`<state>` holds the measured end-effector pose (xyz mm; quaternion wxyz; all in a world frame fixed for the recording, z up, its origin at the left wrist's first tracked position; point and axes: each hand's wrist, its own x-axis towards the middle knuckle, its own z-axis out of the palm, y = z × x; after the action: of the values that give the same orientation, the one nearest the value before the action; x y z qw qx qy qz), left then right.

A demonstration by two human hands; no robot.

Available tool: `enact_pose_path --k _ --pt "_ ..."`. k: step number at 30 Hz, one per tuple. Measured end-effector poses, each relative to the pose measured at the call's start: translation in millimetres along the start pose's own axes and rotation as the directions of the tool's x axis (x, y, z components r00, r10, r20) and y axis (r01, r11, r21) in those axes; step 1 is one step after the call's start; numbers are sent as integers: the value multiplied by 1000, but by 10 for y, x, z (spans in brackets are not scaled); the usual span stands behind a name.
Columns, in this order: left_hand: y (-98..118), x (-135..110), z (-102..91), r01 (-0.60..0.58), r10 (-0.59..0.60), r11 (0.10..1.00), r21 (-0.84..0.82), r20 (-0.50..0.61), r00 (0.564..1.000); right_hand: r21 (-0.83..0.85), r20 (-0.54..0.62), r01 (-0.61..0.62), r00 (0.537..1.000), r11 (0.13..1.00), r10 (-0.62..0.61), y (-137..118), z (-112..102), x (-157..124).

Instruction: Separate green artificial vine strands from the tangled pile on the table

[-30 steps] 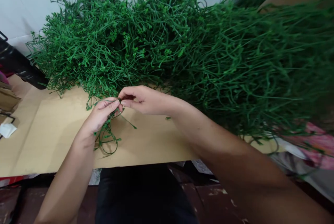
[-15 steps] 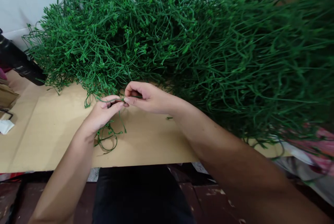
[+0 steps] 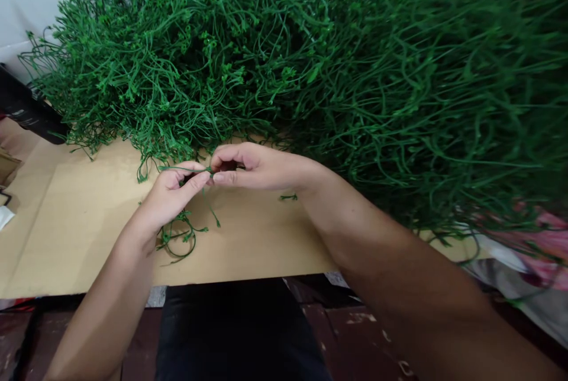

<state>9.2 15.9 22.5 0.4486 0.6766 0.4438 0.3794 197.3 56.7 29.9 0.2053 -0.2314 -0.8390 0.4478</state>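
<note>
Between my two hands, above the cardboard sheet, is a thin green plastic stem (image 3: 186, 168). My left hand (image 3: 177, 190) pinches it between thumb and fingers. My right hand (image 3: 248, 167) meets it tip to tip, its thumb and forefinger closed on the stem at the same spot. A short end with a small tip (image 3: 216, 219) hangs below the fingers. Close to my left wrist, several loose stems (image 3: 180, 239) lie curled on the cardboard. The exact joint under my fingertips is hidden.
A large heap of green plastic stems (image 3: 275, 55) spans the back and right of the cardboard (image 3: 80, 215). At the left stands a tilted black bottle (image 3: 33, 112). One small green piece (image 3: 288, 197) lies under my right wrist. Pink cloth or plastic (image 3: 548, 233) shows at the right.
Both hands stay together on the stem; my right fingertips have shifted slightly against it. The view has moved a little, so the heap and the bottle appear farther left.
</note>
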Motion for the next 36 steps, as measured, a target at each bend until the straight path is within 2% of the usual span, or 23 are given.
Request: enact_pose_path --k 2,4,7,9,13,20,25,29,32,36 --pt "-7 -5 2 -19 18 999 30 35 999 10 -9 -41 999 999 41 -8 38 13" --pt "-24 -2 11 -45 39 996 73 75 996 -52 -12 -73 997 996 72 -7 90 33" --pt "-49 14 23 -64 48 984 168 95 994 -144 -12 -56 998 988 55 10 149 61" --pt "-54 25 21 -78 61 967 243 78 995 -123 -31 -17 999 992 13 25 158 69" --pt "-41 32 16 -54 56 940 336 4 998 -23 -148 39 988 999 -42 48 137 70" --pt "-43 21 21 -63 96 901 428 -57 994 97 -403 19 915 995 22 74 203 139" --pt "-21 21 25 -118 135 897 427 -10 991 413 -339 -82 911 907 237 10 247 184" --pt "-19 17 26 -168 171 899 405 29 985 570 -276 -153 889 807 364 -51 254 200" --pt "-18 11 27 -182 180 903 389 41 983 639 -227 -149 901 755 370 -57 250 196" --pt "-6 8 39 -149 153 920 363 18 988 704 -243 -68 912 707 330 -36 232 168"
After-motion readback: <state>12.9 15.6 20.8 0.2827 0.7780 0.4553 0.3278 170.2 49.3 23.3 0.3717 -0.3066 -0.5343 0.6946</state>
